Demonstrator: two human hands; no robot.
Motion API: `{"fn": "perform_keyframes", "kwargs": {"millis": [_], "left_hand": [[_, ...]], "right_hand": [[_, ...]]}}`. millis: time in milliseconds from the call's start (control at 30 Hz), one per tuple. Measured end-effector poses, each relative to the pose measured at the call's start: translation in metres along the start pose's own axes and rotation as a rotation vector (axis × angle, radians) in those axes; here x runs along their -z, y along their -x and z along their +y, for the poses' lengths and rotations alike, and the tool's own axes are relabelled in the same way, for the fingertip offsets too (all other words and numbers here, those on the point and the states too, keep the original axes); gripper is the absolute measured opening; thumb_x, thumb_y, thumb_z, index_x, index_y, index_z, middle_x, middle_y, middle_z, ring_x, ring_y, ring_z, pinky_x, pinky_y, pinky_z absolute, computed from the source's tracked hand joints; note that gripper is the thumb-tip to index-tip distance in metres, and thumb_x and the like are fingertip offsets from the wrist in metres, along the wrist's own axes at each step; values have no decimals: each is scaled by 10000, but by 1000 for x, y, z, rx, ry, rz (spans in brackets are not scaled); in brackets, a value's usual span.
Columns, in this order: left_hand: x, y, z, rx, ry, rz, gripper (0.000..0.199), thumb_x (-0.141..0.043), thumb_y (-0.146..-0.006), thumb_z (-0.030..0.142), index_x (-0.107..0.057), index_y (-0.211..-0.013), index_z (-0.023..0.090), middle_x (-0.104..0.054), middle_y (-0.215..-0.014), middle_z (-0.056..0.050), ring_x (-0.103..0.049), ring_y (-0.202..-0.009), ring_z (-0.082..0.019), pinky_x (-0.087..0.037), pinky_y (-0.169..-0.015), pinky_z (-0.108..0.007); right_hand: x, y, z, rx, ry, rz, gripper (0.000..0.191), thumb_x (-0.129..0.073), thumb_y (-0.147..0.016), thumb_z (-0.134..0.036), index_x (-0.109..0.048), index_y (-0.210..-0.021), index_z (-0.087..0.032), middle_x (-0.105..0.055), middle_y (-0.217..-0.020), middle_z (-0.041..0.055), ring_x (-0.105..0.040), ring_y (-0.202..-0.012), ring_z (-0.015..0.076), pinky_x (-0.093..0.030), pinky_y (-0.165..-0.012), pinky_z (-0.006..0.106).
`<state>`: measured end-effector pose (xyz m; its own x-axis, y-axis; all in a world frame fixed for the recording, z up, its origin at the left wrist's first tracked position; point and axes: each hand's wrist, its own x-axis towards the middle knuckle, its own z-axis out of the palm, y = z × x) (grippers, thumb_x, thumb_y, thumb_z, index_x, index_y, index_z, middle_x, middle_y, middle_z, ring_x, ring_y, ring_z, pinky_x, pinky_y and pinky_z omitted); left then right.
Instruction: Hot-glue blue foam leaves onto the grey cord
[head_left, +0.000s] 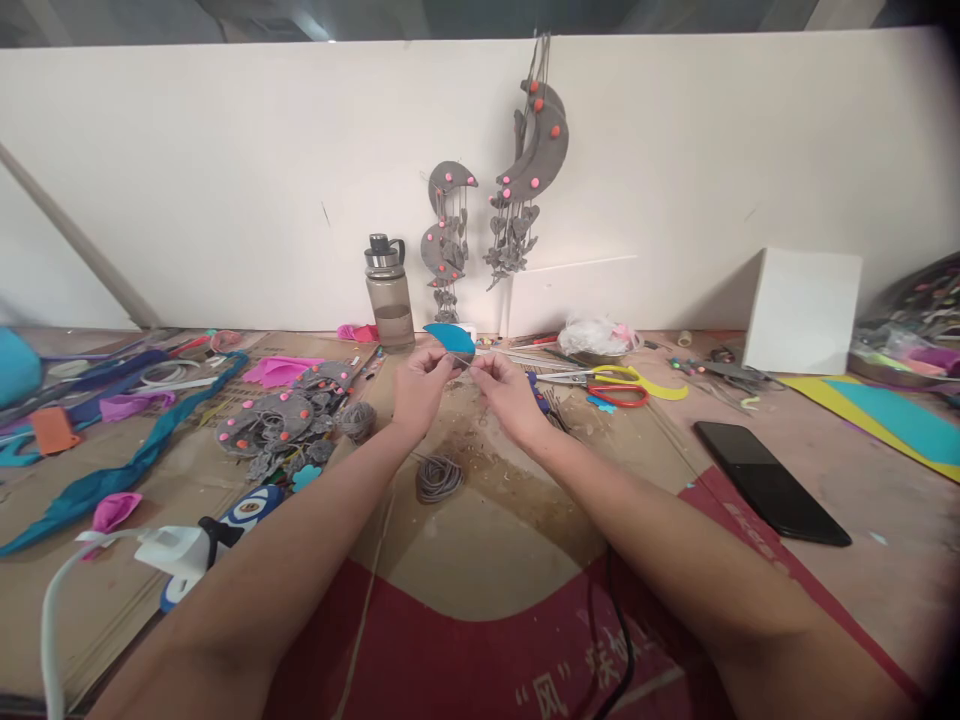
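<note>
Both hands meet at the middle, above the cardboard-covered table. My left hand (420,388) pinches grey yarn below a blue curved piece (450,338), which rises from between the hands. Close beside it, my right hand (506,392) has thumb and finger closed on the same thin grey yarn. A small grey part under the blue piece is too small to make out. Below the hands lies a loose coil of grey yarn (439,478), with a yarn ball (357,422) to its left.
Grey crescents with pink dots (281,420) lie left; similar ones hang on the wall (551,150). A bottle (390,310) stands behind my left hand. Scissors (615,385) and a black phone (769,480) lie right. A power strip (251,505) is front left.
</note>
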<state>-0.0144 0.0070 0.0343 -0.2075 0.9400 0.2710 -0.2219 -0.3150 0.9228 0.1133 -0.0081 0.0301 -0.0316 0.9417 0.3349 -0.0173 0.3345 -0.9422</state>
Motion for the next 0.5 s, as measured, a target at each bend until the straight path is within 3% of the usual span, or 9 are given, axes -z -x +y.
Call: {"fn": "perform_keyframes", "kwargs": {"millis": [100, 233, 500], "left_hand": [[-2, 0, -3, -49, -10, -82, 167, -726, -660, 300, -696, -713, 144, -663, -779, -21, -615, -738, -137, -559, -792, -327], [-4, 1, -4, -2, 54, -79, 160, -735, -648, 277, -680, -686, 131, -655, -775, -27, -620, -738, -140, -570, -790, -354], [-11, 5, -6, 87, 132, -80, 172, -744, -634, 268, -647, -660, 129, -613, -743, -14, -594, -697, -107, -566, -827, -387]], "right_hand": [[8, -3, -3, 135, 161, 49, 153, -516, -799, -343, -536, -758, -197, -504, -695, -21, -447, -638, 120, -387, -591, 243], [14, -5, -5, 247, 298, 106, 127, -492, -832, -300, -538, -785, -191, -530, -713, -13, -464, -659, 130, -383, -654, 265], [21, -7, -1, 265, 379, 186, 126, -477, -842, -287, -526, -775, -193, -504, -700, -20, -438, -652, 129, -361, -649, 260]]}}
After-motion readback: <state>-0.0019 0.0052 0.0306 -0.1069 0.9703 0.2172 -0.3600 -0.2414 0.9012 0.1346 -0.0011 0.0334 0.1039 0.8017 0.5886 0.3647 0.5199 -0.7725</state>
